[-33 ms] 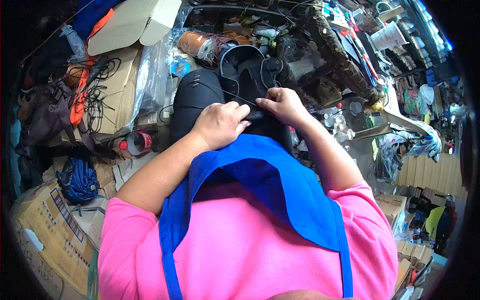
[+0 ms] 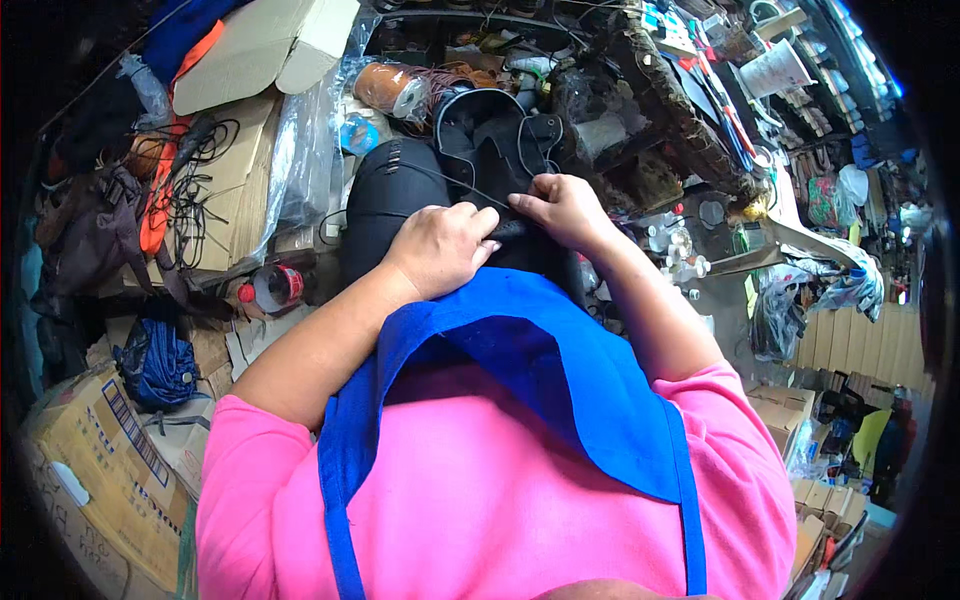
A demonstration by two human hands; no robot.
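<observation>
Nothing has shifted since the earlier frame. Left hand presses curled on the black fabric shoe upper; right hand pinches its edge. Best keep fabric taut, thin black thread untangled.

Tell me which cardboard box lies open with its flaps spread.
The pale cardboard box at upper left, above the tangled cords; the brown box at lower left stays taped shut.

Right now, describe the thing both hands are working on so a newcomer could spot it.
Start at the blue apron over the pink shirt; just above its top edge the left hand and right hand meet. Under them lies a black shoe upper with a thin black thread, darker than the cardboard and plastic around it.
</observation>
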